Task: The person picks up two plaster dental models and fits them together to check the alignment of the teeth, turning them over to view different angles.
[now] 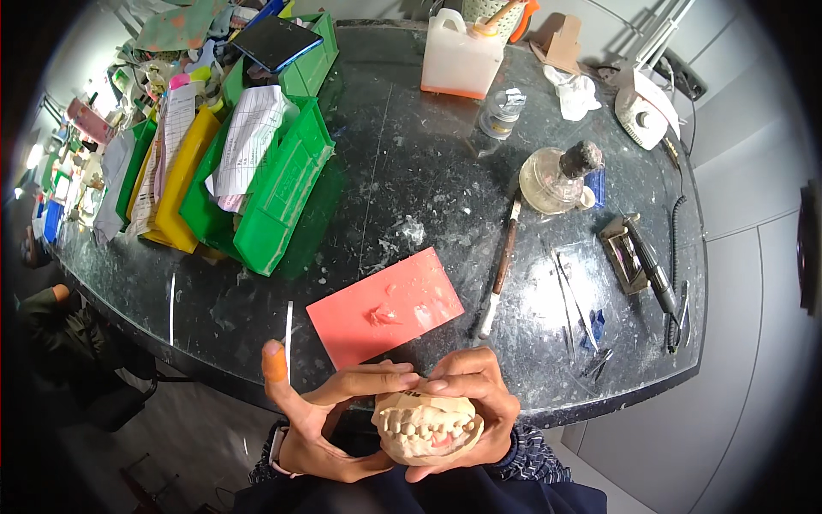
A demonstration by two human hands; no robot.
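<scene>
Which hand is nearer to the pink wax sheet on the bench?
Left. The left hand is just below the pink wax sheet; the right hand is below and further right.
</scene>
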